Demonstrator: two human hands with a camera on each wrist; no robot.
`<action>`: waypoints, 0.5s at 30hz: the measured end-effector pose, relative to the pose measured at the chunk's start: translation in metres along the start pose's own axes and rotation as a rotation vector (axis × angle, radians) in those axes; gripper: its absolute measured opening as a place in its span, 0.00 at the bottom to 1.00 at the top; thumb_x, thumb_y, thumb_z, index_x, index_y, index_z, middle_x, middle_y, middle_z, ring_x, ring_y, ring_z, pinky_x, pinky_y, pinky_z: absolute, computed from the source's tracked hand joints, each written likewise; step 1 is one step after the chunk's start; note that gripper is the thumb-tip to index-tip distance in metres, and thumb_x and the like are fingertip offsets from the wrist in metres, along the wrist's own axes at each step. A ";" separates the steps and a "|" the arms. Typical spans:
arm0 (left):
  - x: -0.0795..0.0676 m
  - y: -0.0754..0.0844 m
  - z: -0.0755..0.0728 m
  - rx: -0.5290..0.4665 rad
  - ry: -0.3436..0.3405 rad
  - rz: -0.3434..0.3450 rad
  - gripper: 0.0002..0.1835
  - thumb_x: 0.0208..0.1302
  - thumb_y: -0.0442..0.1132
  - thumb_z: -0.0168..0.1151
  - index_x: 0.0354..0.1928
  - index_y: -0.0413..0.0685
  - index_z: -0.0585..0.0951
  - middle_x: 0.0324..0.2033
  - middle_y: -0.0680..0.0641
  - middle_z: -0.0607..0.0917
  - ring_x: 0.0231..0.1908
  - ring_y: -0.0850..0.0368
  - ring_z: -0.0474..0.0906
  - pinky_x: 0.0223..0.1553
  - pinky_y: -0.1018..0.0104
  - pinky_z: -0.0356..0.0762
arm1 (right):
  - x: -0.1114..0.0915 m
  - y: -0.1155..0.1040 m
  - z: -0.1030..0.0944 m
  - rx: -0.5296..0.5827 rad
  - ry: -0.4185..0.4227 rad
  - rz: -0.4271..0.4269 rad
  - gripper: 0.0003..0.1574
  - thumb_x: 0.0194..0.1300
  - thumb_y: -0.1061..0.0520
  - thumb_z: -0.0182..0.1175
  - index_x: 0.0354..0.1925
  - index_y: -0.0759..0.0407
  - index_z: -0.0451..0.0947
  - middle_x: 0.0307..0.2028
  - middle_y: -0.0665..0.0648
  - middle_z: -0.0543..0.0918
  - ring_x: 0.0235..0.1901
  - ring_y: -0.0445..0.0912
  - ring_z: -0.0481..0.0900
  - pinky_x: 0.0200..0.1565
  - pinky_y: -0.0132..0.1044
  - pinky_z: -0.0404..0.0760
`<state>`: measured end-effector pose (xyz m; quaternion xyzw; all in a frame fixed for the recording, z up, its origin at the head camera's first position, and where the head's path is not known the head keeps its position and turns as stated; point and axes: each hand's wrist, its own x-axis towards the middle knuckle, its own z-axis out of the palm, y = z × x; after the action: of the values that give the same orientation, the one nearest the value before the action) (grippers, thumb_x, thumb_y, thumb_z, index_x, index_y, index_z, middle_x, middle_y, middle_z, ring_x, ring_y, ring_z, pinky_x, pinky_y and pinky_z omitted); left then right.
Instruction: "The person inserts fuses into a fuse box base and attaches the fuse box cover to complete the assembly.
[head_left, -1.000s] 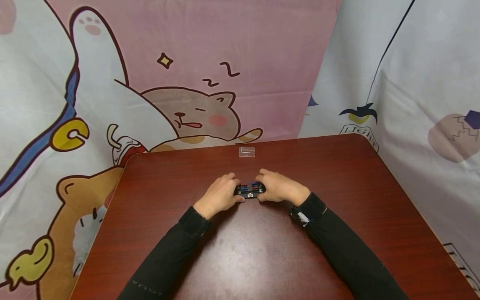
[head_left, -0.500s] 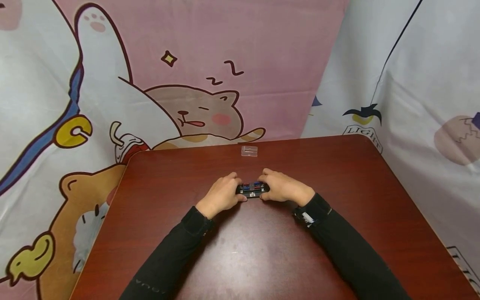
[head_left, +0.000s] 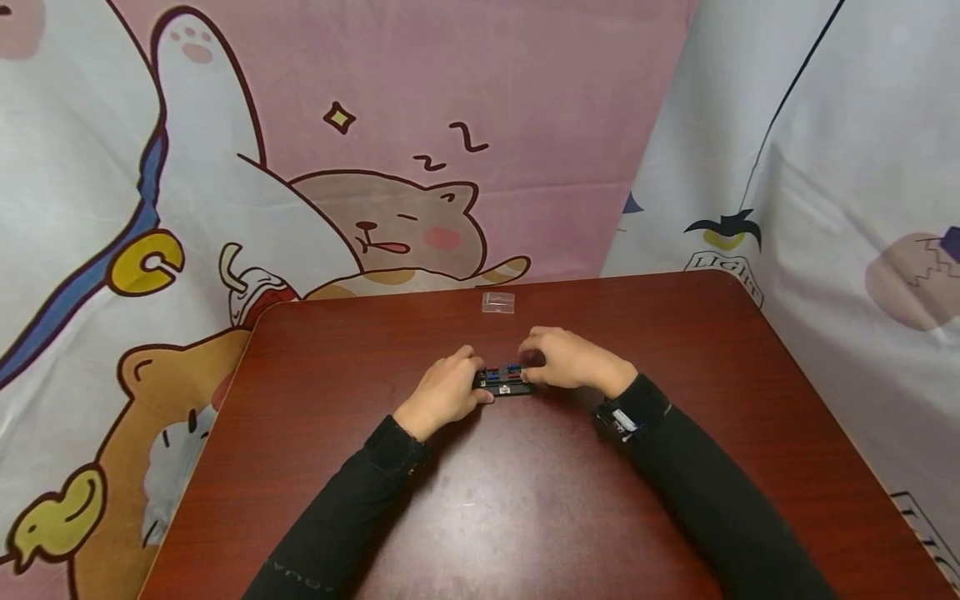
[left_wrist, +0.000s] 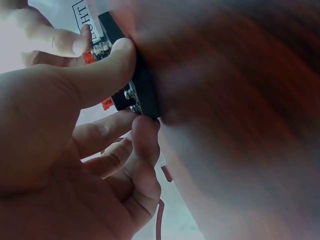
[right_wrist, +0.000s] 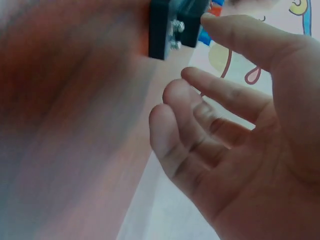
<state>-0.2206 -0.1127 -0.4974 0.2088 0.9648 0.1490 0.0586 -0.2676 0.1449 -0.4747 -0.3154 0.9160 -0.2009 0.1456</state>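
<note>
A small black fuse block (head_left: pixel 513 389) with red and blue blade fuses and metal screw terminals sits at mid-table in the head view. My left hand (head_left: pixel 442 392) grips its left end, thumb along the near side. In the left wrist view that thumb (left_wrist: pixel 117 60) presses the black base (left_wrist: pixel 145 92), with fingers curled at the end. My right hand (head_left: pixel 573 360) is over the block's right end. Its thumb (right_wrist: pixel 240 35) reaches the block's upper edge in the right wrist view, while the other fingers (right_wrist: pixel 172 125) bend loosely, apart from it.
A clear plastic cover (head_left: pixel 498 302) lies near the table's back edge, beyond the block. The brown wooden table (head_left: pixel 637 325) meets cartoon-printed cloth (head_left: pixel 525 125) behind it and along the sides.
My right hand has loosened from the block's right end and risen slightly up and rightward, uncovering that end. The left hand keeps its grip, and the block stays in place.
</note>
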 end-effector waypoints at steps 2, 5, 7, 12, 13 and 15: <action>0.000 0.001 0.000 -0.006 0.000 -0.001 0.28 0.66 0.54 0.81 0.59 0.43 0.87 0.49 0.47 0.81 0.36 0.52 0.79 0.46 0.54 0.84 | 0.001 0.002 -0.007 0.023 0.009 -0.010 0.25 0.76 0.51 0.70 0.66 0.58 0.86 0.59 0.57 0.85 0.57 0.53 0.85 0.63 0.55 0.85; 0.000 0.001 -0.001 -0.008 -0.004 -0.003 0.29 0.67 0.54 0.81 0.60 0.43 0.87 0.50 0.46 0.81 0.37 0.52 0.79 0.46 0.53 0.84 | 0.006 0.006 -0.016 0.031 0.049 -0.010 0.22 0.77 0.54 0.68 0.65 0.59 0.86 0.60 0.59 0.87 0.58 0.55 0.85 0.64 0.56 0.85; 0.000 0.001 -0.001 -0.002 -0.008 -0.004 0.29 0.67 0.54 0.81 0.61 0.43 0.86 0.51 0.46 0.82 0.38 0.51 0.81 0.47 0.53 0.85 | 0.011 0.010 -0.021 0.027 0.088 0.010 0.21 0.79 0.54 0.66 0.65 0.60 0.86 0.61 0.60 0.87 0.59 0.56 0.86 0.64 0.57 0.84; -0.001 0.002 0.000 -0.004 -0.022 -0.017 0.30 0.68 0.54 0.80 0.62 0.42 0.86 0.53 0.45 0.81 0.39 0.51 0.81 0.48 0.53 0.85 | 0.031 0.022 -0.027 0.040 0.188 0.068 0.24 0.81 0.52 0.65 0.67 0.62 0.84 0.60 0.61 0.87 0.56 0.57 0.86 0.61 0.56 0.85; -0.001 0.002 0.000 -0.007 -0.023 -0.019 0.30 0.68 0.54 0.80 0.62 0.42 0.86 0.52 0.45 0.81 0.38 0.51 0.80 0.48 0.53 0.85 | 0.034 0.024 -0.027 0.041 0.204 0.082 0.25 0.80 0.51 0.65 0.67 0.62 0.84 0.60 0.61 0.87 0.57 0.57 0.86 0.61 0.56 0.85; -0.001 0.002 0.000 -0.011 -0.023 -0.021 0.29 0.68 0.54 0.80 0.62 0.42 0.86 0.52 0.45 0.81 0.38 0.52 0.79 0.48 0.53 0.84 | 0.042 0.027 -0.029 0.037 0.232 0.102 0.26 0.80 0.51 0.66 0.68 0.63 0.83 0.61 0.62 0.87 0.59 0.58 0.85 0.62 0.57 0.84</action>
<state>-0.2189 -0.1112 -0.4965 0.2002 0.9653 0.1512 0.0721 -0.3251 0.1456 -0.4680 -0.2400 0.9376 -0.2455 0.0545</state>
